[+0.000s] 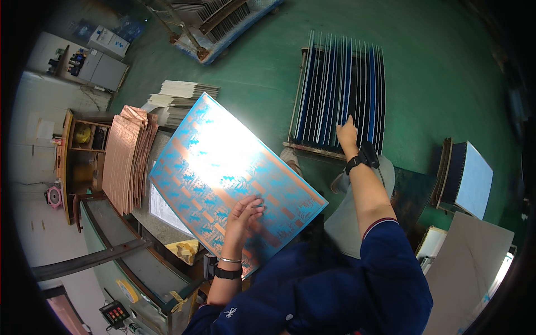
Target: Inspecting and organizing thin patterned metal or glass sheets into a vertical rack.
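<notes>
A large rectangular panel (223, 151) with a copper-and-blue circuit pattern slants in front of me, a bright glare across its upper part. Over its lower middle is my left hand (245, 211), fingers loosely bent and slightly apart. It grips no edge of the panel that I can see; whether it touches the face I cannot tell. My right hand (347, 135) reaches out to the near end of a rack (318, 149) of upright thin panels (329, 84), index finger stretched and thumb apart. Whether that fingertip touches a panel is unclear.
Left of the slanted panel stands a stack of copper sheets (127, 159), with pale sheets (187, 97) behind. A cart (245, 22) of panels is at the far edge. Another rack (466, 176) stands at right. A grey board (474, 262) is at lower right.
</notes>
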A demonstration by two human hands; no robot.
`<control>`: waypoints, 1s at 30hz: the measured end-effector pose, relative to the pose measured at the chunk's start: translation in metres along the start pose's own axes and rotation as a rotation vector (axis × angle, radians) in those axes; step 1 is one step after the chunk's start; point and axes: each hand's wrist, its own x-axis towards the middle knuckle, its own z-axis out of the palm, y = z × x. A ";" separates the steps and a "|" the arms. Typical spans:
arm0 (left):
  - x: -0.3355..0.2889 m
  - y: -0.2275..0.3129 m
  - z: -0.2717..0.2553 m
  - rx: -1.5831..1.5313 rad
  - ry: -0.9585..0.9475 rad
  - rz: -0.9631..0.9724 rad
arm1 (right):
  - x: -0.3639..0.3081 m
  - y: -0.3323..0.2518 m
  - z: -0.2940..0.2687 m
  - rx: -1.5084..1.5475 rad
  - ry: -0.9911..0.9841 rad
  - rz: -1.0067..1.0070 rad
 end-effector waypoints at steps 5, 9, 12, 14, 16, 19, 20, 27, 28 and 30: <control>0.004 0.001 -0.001 0.024 0.009 -0.009 | 0.024 0.002 0.011 -0.033 -0.019 -0.026; 0.005 -0.001 -0.006 -0.015 0.016 0.020 | 0.045 0.052 0.044 0.381 -0.011 -0.074; 0.012 -0.007 -0.013 -0.066 0.022 -0.028 | 0.063 0.085 0.054 0.062 0.128 -0.222; 0.006 -0.010 -0.017 -0.082 0.002 -0.025 | 0.032 0.040 0.036 -0.164 0.113 -0.203; 0.005 -0.012 -0.017 -0.091 -0.007 -0.002 | 0.042 0.045 0.033 -0.243 0.162 -0.251; 0.007 -0.017 -0.017 -0.087 -0.037 0.005 | 0.064 0.050 0.025 -0.252 0.080 -0.212; 0.007 -0.019 -0.018 -0.076 -0.050 -0.015 | 0.068 0.052 0.025 -0.248 0.079 -0.208; 0.005 -0.025 -0.017 -0.131 -0.060 0.021 | 0.056 0.008 -0.042 -0.394 0.120 -0.474; 0.007 -0.024 -0.017 -0.119 -0.086 0.031 | 0.056 0.001 -0.071 -0.427 0.138 -0.513; 0.007 -0.022 -0.016 -0.122 -0.093 0.054 | 0.017 -0.035 -0.135 -0.307 0.162 -0.586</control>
